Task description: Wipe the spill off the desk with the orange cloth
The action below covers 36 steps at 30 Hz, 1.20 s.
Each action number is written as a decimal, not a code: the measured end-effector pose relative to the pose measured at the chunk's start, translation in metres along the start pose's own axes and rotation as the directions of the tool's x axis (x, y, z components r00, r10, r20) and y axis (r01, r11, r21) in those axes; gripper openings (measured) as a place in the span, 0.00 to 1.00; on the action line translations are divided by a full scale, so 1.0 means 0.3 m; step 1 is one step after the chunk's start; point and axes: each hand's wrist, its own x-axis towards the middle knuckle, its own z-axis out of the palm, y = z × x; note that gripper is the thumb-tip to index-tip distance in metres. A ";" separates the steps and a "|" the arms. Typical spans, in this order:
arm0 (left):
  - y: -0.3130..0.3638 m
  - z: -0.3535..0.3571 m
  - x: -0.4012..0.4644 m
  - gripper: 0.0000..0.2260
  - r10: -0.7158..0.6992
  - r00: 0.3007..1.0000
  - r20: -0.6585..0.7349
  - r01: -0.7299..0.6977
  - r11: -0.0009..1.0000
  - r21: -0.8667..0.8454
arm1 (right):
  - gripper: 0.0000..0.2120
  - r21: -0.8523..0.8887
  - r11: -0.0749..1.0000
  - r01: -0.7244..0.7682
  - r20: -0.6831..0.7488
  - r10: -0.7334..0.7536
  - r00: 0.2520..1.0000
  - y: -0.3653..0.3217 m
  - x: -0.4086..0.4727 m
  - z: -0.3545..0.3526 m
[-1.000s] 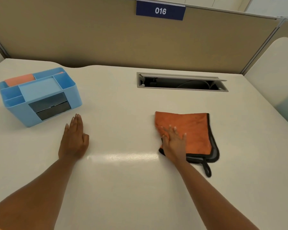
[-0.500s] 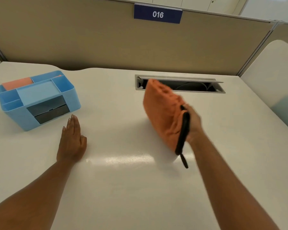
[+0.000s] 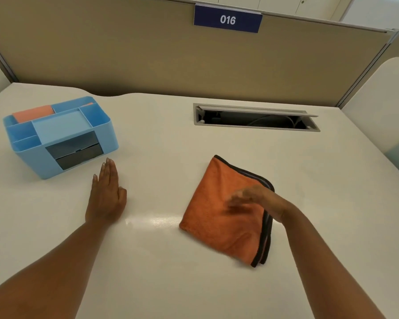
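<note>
The orange cloth [image 3: 213, 223], folded and edged in black, lies flat on the white desk [image 3: 171, 286] right of centre. My right hand [image 3: 257, 199] is blurred over the cloth's right side, fingers stretched out to the left and gripping nothing. My left hand [image 3: 106, 196] rests palm down on the desk, fingers together, well left of the cloth. Between the hands a glossy streak [image 3: 157, 221] shows on the desk by the cloth's left corner; whether it is liquid or a light reflection is unclear.
A blue desk organiser [image 3: 60, 137] holding an orange pad stands at the left, just beyond my left hand. An open cable slot [image 3: 256, 118] is set into the desk behind the cloth. A tan partition [image 3: 148, 56] with a "016" sign [image 3: 227, 19] closes the back.
My right hand lifted the cloth off the desk and turned it over; the cloth now lies flat again, rotated and a little nearer. My left hand stayed put.
</note>
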 end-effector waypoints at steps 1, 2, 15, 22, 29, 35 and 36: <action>-0.002 0.001 0.000 0.31 -0.003 1.000 -0.001 0.003 1.000 0.000 | 0.10 0.040 0.999 0.027 -0.207 -0.018 0.978 0.009 0.013 0.023; -0.003 0.002 0.000 0.31 -0.006 1.000 -0.001 0.006 1.000 0.001 | 0.13 -0.021 1.000 0.011 -0.414 -0.019 0.910 0.016 0.032 0.054; 0.009 0.003 0.000 0.32 0.018 1.000 0.006 -0.019 0.998 0.058 | 0.34 -0.675 0.671 -0.307 -0.514 -0.130 0.848 0.016 0.294 0.391; -0.002 0.005 0.007 0.32 0.014 1.000 0.003 -0.014 0.998 0.056 | 0.30 -0.856 0.510 0.083 -0.107 -0.332 0.937 -0.066 0.332 0.513; -0.005 -0.008 -0.004 0.32 0.001 0.999 -0.038 0.000 1.000 0.011 | 0.30 -0.836 0.206 0.509 0.334 -0.546 0.769 0.053 0.201 0.517; -0.005 -0.005 -0.008 0.31 -0.017 0.999 -0.035 0.018 1.000 0.012 | 0.34 -0.907 0.345 0.241 0.046 -0.488 0.871 0.136 0.202 0.229; -0.004 -0.003 -0.005 0.31 -0.019 0.999 -0.030 0.019 1.000 0.011 | 0.35 -0.904 0.398 0.155 -0.036 -0.434 0.900 0.142 0.206 0.177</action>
